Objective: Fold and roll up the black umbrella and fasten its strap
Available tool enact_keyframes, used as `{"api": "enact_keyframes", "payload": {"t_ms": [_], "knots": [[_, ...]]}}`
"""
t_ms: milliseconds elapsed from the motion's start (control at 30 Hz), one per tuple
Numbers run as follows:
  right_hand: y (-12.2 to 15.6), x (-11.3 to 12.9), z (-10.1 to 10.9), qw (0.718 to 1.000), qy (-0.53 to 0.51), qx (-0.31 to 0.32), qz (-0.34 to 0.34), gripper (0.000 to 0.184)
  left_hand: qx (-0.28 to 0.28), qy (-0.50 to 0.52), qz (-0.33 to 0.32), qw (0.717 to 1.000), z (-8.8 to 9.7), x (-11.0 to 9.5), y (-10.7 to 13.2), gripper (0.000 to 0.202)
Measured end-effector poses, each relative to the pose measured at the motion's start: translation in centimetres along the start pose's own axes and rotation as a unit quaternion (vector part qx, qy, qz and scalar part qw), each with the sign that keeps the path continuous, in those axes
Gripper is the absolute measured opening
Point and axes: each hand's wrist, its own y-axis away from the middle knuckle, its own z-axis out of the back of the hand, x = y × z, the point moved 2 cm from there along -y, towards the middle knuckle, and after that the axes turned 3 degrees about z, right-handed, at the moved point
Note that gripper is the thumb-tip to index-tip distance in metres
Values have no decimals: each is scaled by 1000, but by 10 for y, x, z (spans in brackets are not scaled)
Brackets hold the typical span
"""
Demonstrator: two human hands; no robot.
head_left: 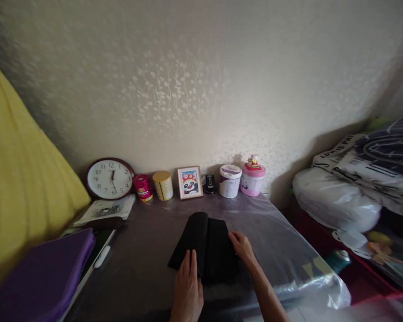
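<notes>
**Two hands flatten a folded black cloth on a crowded desk**

A person stands at the desk (144, 259) with both hands on a black cloth (208, 243), which lies folded in the middle of the near half, on the clear plastic sheet (289, 255) that covers the top. The left hand (188, 279) lies palm down on the near left part of the cloth, fingers straight and together, grasping nothing. The right hand (242, 246) touches the cloth's right edge; whether its fingers pinch the edge or only rest on it cannot be told from here.

The fold appears best served by even pressure. The flat left hand should pin the layers while the right keeps the side edge square, since the slick plastic beneath could let the whole bundle slide.

There is open room to the right and just beyond the cloth. The back edge, against the wall, is lined with a clock (110, 178), a red tin (142, 187), a yellow tin (163, 185), a framed panda picture (190, 182), a white tub (230, 180) and a pink tub (252, 179). A booklet (105, 209), a small white object (102, 256) and a purple cushion (43, 268) crowd the left side. At the desk's right edge the plastic hangs loose over the corner, with white bundles (336, 201) stacked beyond.
</notes>
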Motion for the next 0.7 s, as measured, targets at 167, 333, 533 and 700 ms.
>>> {"api": "enact_keyframes", "payload": {"t_ms": [167, 333, 533, 700], "knots": [[3, 10, -2, 999, -16, -18, 21, 39, 1, 1, 1, 1000, -1, 1, -1, 74], [3, 17, -3, 997, 23, -52, 53, 26, 10, 5, 10, 1000, 0, 0, 0, 75], [-2, 36, 2, 994, -68, -34, 75, 29, 28, 8, 26, 999, -1, 1, -1, 73], [-10, 57, -16, 978, -205, 26, 39, 43, 42, 7, 37, 998, 4, -3, -2, 70]]}}
